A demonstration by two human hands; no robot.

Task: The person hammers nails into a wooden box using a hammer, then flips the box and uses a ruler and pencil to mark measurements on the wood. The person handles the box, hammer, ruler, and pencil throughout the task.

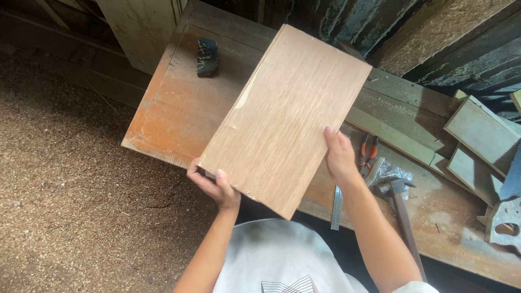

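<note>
Both hands lift the work clear of the bench: left hand [214, 187] curls under the near corner of the plywood panel [285, 116], thumb pressed on its face; right hand [339, 154] clamps the right edge, fingers hidden behind. I read this as the inspect-and-position step; setting it down calls for level, two-handed control. Panel smooth, pale, straight-grained; beyond, hammer [401, 211], pliers [368, 152], worn orange workbench [168, 114], offcuts [480, 133], dark block [207, 56].
</note>
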